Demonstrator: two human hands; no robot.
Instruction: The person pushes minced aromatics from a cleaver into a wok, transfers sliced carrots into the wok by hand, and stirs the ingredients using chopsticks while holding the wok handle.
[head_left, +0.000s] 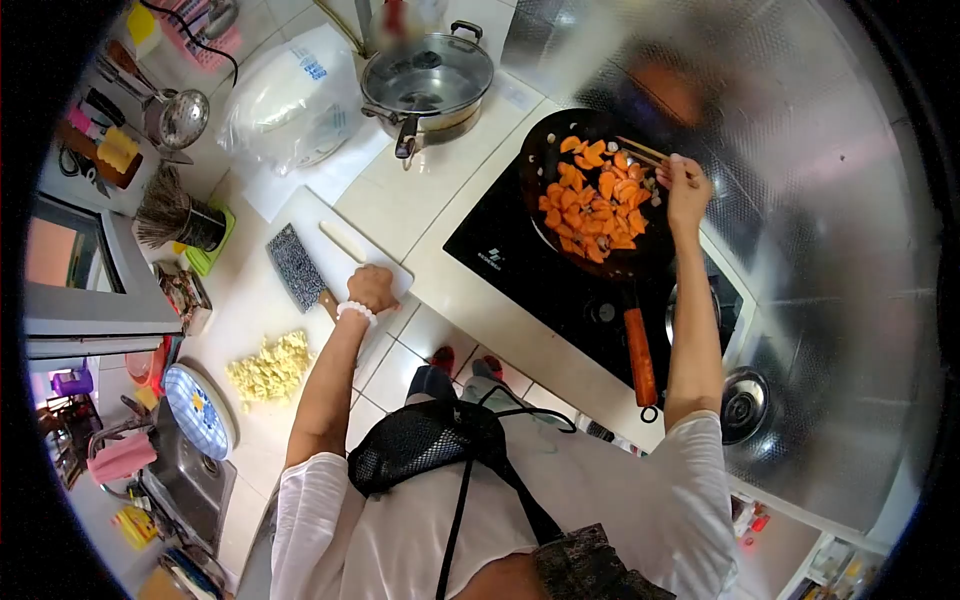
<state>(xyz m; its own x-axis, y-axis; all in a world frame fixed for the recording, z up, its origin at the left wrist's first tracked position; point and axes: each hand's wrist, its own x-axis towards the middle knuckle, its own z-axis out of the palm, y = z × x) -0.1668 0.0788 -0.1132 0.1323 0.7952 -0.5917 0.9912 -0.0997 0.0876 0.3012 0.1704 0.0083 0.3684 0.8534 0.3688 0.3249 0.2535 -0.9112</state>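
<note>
My right hand (pixel 685 185) is closed around a pair of wooden chopsticks (pixel 643 152), whose tips reach into the wok (pixel 540 150). Sliced carrots (pixel 600 200) fill the middle of the wok, with a few pale pieces at the edge. The wok's wooden handle (pixel 638 350) points toward me. My left hand (pixel 372 287) rests as a fist on the near corner of the white cutting board (pixel 305 215), with nothing visible in it. Beside that wrist lies a cleaver (pixel 295 265) with a dark speckled blade, its handle partly behind my forearm.
Chopped pale yellow pieces (pixel 268 368) lie on the counter at left. Near the sink (pixel 195 490) stands a blue-checked plate (pixel 198 410). A glass-lidded pot (pixel 428 85) and a plastic bag (pixel 290 95) are at the back. The wok sits on a black cooktop (pixel 510 240).
</note>
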